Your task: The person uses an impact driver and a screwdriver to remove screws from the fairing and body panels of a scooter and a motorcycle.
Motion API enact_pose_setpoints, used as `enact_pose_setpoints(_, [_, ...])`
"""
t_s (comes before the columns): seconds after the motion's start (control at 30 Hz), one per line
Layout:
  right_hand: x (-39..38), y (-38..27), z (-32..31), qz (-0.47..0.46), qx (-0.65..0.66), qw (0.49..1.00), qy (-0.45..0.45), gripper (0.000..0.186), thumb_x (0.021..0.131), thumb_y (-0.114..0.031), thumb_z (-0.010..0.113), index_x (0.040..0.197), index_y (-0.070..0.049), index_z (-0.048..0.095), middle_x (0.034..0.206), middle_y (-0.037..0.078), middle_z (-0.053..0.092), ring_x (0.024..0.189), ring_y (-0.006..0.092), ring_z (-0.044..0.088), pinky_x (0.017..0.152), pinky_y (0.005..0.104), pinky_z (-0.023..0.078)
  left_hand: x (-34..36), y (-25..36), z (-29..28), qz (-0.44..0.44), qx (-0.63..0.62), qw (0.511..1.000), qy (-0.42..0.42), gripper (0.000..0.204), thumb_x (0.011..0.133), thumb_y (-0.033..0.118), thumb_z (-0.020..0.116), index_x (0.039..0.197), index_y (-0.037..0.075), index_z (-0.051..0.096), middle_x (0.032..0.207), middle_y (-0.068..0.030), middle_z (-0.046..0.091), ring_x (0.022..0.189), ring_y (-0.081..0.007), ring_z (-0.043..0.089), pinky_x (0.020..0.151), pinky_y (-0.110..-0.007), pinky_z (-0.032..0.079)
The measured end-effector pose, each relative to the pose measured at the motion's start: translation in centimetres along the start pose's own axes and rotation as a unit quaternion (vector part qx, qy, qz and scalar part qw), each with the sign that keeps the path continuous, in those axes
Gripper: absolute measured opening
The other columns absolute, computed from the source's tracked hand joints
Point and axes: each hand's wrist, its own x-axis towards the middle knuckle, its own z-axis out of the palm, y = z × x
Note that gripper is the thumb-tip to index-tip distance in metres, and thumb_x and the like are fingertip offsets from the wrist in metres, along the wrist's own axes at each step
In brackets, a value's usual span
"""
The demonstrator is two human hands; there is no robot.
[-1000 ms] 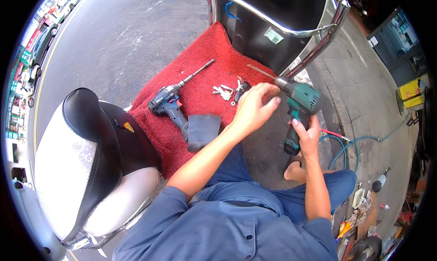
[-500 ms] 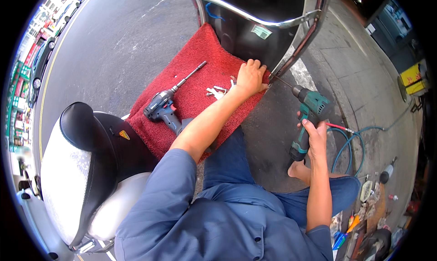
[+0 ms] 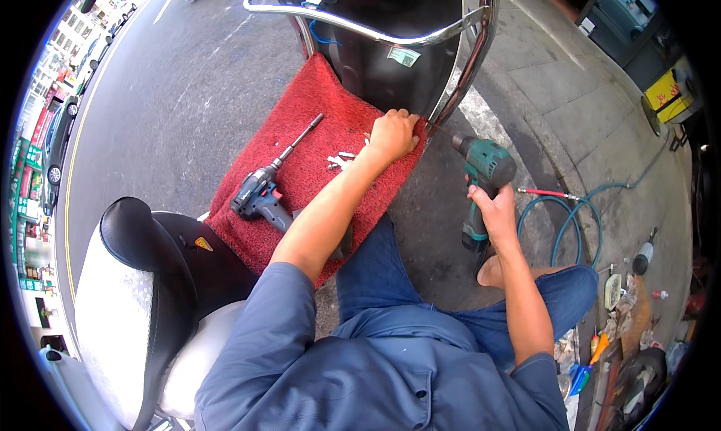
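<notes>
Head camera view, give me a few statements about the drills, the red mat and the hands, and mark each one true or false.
1. The right hand grips a green drill. True.
2. The left hand holds the dark drill. False: that drill lies untouched on the red mat; the left hand rests at the mat's edge by the chrome bar.
3. Small metal parts lie on the mat near the left hand. True.
4. The blue hose lies on the mat. False: it is coiled on the pavement to the person's right.
5. The green drill's bit points toward the left hand. True.

Right hand [image 3: 496,213] grips green drill [image 3: 484,172] beside scooter [image 3: 390,33].
</notes>
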Motion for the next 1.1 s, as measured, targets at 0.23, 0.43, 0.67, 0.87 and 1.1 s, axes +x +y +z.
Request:
enact_pose_setpoints(0.23, [-0.7,0.1,0.4,-0.028,-0.109,0.994,0.004,0.041,0.081,-0.017,0.071,0.116,0.001,0.063,0.107,0.016,0.069,0.100,0.0274,0.065,0.090,0.0376,0.048,-2.6,1.1,3.0,-0.017,-0.017,0.996,0.085,0.028,0.084,0.016,0.063,0.110,0.008,0.067,0.100,-0.0087,0.057,0.084,-0.0254,0.068,0.068,-0.036,0.057])
enact_pose_setpoints(0.43, [-1.9,-1.9,1.0,-0.069,-0.151,0.986,0.017,0.037,0.081,-0.016,0.072,0.111,0.003,0.064,0.104,0.018,0.070,0.095,0.0293,0.067,0.087,0.0388,0.049,-2.4,1.1,3.0,-0.051,-0.091,0.994,0.019,0.042,0.081,0.014,0.064,0.121,0.005,0.063,0.114,-0.0130,0.058,0.090,-0.0314,0.069,0.077,-0.043,0.056])
enact_pose_setpoints(0.67, [-1.4,-4.0,6.1,-0.071,-0.234,0.970,0.012,0.044,0.081,-0.013,0.071,0.120,0.001,0.056,0.099,0.022,0.067,0.093,0.0393,0.066,0.082,0.0432,0.050,-2.1,-0.6,3.3,-0.031,-0.177,0.984,0.000,0.043,0.088,0.023,0.062,0.126,0.004,0.061,0.129,-0.0172,0.059,0.097,-0.0330,0.069,0.083,-0.043,0.055])
enact_pose_setpoints(0.87, [-2.3,-3.2,9.7,-0.121,-0.432,0.885,-0.126,0.094,0.068,-0.010,0.079,0.148,-0.003,0.032,0.117,0.023,0.060,0.108,0.0416,0.060,0.089,0.0467,0.050,-0.8,-2.6,0.7,-0.148,-0.426,0.878,-0.160,0.046,0.094,0.039,0.058,0.124,0.004,0.065,0.120,-0.0230,0.065,0.111,-0.0377,0.064,0.097,-0.043,0.048])
enact_pose_setpoints(1.1, [-2.7,-1.6,12.2,-0.084,-0.461,0.870,-0.151,0.105,0.066,-0.016,0.082,0.152,-0.004,0.022,0.110,0.021,0.058,0.093,0.0423,0.065,0.075,0.0495,0.054,-1.0,-2.7,1.6,-0.101,-0.319,0.935,-0.119,0.052,0.085,0.035,0.066,0.124,0.001,0.064,0.120,-0.0225,0.066,0.113,-0.0372,0.063,0.099,-0.041,0.048])
